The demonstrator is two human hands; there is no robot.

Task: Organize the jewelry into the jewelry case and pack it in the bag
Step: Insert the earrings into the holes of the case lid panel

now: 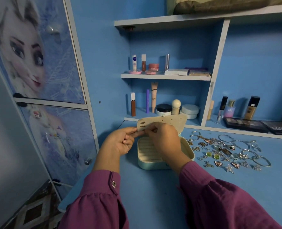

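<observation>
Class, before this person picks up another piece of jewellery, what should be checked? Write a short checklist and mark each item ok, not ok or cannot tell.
1. Pale green jewellery case open on the blue desk: ok.
2. Beige perforated earring panel held up by left hand: ok.
3. Earring at right hand fully pushed through its hole: cannot tell.
4. Free holes left on the panel: ok.
5. Loose silver jewellery all packed: not ok.
6. Bag in view: not ok.
</observation>
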